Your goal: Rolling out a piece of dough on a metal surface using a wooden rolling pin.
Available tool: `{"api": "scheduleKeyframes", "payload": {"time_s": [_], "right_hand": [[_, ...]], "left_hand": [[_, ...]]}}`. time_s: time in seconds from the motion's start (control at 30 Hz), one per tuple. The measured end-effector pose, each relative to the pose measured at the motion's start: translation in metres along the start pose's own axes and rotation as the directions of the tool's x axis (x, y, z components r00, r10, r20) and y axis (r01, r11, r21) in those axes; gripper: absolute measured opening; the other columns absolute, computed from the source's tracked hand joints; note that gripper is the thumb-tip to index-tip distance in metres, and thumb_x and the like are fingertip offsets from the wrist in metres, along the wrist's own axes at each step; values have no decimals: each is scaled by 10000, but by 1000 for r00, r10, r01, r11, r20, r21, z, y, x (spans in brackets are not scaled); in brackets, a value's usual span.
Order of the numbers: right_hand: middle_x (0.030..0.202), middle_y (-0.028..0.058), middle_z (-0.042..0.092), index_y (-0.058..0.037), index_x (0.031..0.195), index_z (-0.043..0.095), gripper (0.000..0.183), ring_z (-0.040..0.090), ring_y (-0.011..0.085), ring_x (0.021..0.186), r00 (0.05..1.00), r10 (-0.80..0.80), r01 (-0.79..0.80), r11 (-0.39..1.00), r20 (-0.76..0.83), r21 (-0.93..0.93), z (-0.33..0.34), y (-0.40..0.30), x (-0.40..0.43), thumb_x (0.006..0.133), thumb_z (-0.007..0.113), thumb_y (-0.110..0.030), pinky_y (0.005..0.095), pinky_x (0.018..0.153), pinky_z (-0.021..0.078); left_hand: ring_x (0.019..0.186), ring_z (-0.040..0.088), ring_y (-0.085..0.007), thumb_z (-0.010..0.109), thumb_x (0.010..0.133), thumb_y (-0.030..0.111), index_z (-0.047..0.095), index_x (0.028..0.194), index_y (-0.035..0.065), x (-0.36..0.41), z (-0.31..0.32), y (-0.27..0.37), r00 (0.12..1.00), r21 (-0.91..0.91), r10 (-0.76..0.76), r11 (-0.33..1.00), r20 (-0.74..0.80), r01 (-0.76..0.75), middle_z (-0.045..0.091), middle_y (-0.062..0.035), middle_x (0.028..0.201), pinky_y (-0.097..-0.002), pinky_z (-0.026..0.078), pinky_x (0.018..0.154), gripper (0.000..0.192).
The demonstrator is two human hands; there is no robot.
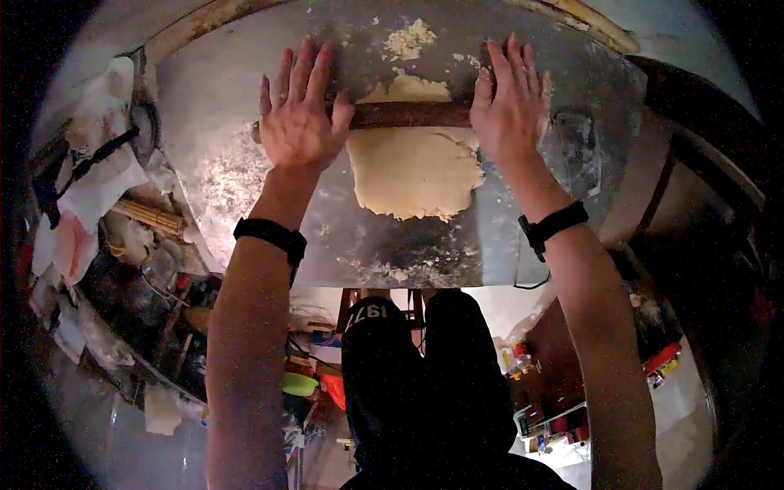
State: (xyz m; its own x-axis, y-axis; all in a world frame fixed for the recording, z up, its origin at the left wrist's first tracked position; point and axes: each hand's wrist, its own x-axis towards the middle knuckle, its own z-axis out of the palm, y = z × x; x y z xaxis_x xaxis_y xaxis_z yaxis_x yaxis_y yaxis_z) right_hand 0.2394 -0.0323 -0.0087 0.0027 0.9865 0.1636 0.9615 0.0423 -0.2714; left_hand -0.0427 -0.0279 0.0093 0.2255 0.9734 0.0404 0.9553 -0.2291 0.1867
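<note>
A dark wooden rolling pin [411, 114] lies crosswise on a flat sheet of pale dough [413, 171], whose far edge shows beyond the pin. My left hand [304, 116] rests palm down over the pin's left end, fingers extended and pointing away from me. Over its right part lies my right hand [509, 104], also flat with straight fingers. Neither hand is curled round the pin. The dough's near edge is ragged, and a crack runs near its upper right. Both wrists wear black bands.
The grey work surface [245, 79] bears scattered flour and dough crumbs [409, 40] at the far side. A flat, clear object [579, 153] lies at right. Bundled sticks [149, 215] and bags crowd the left side. A thin cord hangs at the near right edge.
</note>
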Motion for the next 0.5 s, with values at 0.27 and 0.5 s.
{"api": "scheduleKeyframes", "payload": {"time_s": [0.27,0.5], "right_hand": [[1658,176,197,-68,1562,332,534,191,349,1531,961,148,-146,989,235,-26,-13,-23,51,1084,429,-284,515,1264,166],[1538,182,463,-139,1419,563,495,378,385,1455,1000,29,-29,999,-3,-24,2,-6,-2,947,588,-287,596,1210,190]], "left_hand": [[1525,266,-326,453,997,419,323,1590,215,47,14,-41,969,-8,174,984,-176,-178,309,-44,1655,-583,184,1227,641],[1508,314,-295,551,920,354,410,1546,245,-4,2,-6,997,82,67,994,34,-70,363,-21,1627,-586,231,1217,651]]}}
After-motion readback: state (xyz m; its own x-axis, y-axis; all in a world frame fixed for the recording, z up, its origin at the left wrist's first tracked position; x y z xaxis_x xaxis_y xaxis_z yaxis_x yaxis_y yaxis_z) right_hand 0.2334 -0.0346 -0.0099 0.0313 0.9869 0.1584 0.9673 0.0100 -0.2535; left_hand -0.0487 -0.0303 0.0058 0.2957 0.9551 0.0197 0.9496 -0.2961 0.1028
